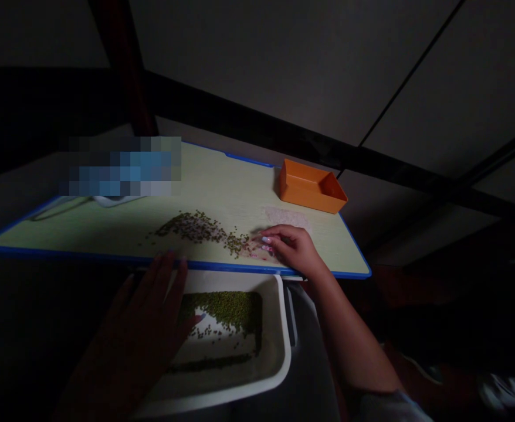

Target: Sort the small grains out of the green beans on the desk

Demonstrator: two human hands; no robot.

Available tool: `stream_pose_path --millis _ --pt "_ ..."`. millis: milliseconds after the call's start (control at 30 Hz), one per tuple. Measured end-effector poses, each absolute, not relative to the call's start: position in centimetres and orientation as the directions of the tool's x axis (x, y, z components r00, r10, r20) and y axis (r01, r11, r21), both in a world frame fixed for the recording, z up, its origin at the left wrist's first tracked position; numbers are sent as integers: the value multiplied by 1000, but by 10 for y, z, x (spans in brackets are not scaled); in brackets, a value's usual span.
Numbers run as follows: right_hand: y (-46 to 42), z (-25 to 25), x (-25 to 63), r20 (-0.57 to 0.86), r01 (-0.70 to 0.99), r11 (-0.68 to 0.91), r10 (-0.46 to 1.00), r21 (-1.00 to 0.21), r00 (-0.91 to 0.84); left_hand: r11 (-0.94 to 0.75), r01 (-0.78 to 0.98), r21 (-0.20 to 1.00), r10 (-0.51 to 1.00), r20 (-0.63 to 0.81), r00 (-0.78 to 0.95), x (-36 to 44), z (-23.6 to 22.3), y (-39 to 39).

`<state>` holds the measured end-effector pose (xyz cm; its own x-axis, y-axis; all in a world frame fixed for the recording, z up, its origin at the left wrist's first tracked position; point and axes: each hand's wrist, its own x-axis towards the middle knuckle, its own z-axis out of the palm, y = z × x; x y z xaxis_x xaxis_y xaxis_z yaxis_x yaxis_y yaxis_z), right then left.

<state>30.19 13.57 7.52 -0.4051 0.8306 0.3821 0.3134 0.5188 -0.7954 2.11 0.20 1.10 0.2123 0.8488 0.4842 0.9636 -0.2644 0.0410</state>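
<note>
While my right hand (pixel 290 246) rests on the table (pixel 108 228), its fingers are curled loosely downward with the fingertips (pixel 266 240) touching the near end of a scatter of green beans (pixel 200 228) — nothing is gripped that I can make out. The beans lie in an uneven band across the middle of the pale tabletop, thickest toward the left and thinning toward my right hand. Just behind that hand, a faint patch of small whitish grains (pixel 288 217) lies on the tabletop, too dim to identify further.

My left hand (pixel 152 316) lies open and flat, fingers spread, on the left rim of a white tray (pixel 279 351) held just below the near blue edge of the table. The thumb points into the tray; the fingertips reach up to the table edge. Inside the tray, a second lot of green beans (pixel 226 310) is heaped against the far wall, with a thin line of them along the near side and bare white bottom between.

At the far right corner of the table stands an orange box (pixel 312 187), open at the top and well apart from both hands. At the far left, a pixelated patch covers part of the table; below it, a pale object (pixel 112 201) shows only in part and cannot be identified. Beyond the table the floor is dark — little detail is visible there.
</note>
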Motion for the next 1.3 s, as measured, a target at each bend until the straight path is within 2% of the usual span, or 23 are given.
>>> stream_pose_path --millis 233,400,800,967,1300 --pt "139 72 300 460 359 581 807 -730 -371 -245 968 58 847 498 185 26 12 3" --pt "141 72 296 451 365 591 797 -720 -402 -241 968 72 840 515 171 27 12 2" --pt "136 76 298 367 329 533 814 -779 -451 -247 967 69 869 458 189 22 10 4" --pt "135 76 297 305 327 477 836 -816 -457 -259 966 26 862 458 219 20 8 4" --pt "134 77 298 312 308 477 833 -823 -456 -258 966 -5 859 457 231 22 12 3"
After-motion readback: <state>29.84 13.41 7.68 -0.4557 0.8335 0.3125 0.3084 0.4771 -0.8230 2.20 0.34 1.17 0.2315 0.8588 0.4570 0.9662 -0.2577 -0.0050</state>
